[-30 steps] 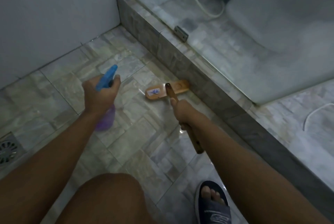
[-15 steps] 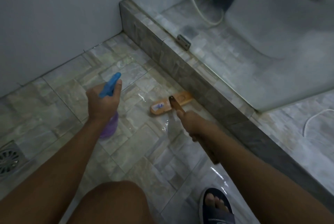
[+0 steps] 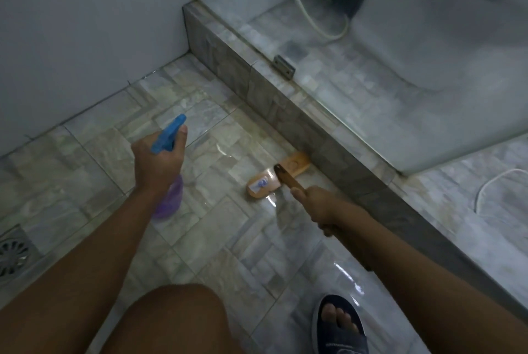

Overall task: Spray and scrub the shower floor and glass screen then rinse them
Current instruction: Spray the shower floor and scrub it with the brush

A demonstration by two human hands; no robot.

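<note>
My left hand (image 3: pixel 158 161) grips a spray bottle (image 3: pixel 168 196) with a blue trigger head and a purple body, held above the wet tiled floor (image 3: pixel 223 253). My right hand (image 3: pixel 317 205) is closed on the wooden handle of a scrub brush (image 3: pixel 278 173). The brush's orange-brown head rests on the floor against the base of the grey stone curb (image 3: pixel 285 113). The glass screen (image 3: pixel 400 68) rises from that curb at the right, hazy and streaked. Behind it lies the shower floor with a looped hose.
A metal floor drain (image 3: pixel 13 253) sits at the left edge. A small metal bracket (image 3: pixel 283 67) fixes the glass to the curb. My knee (image 3: pixel 174 319) and a dark sandal (image 3: pixel 338 325) are at the bottom. A white wall closes the upper left.
The brush head has slid right and nearer along the foot of the curb with my right hand. My left hand and the spray bottle have kept their pose.
</note>
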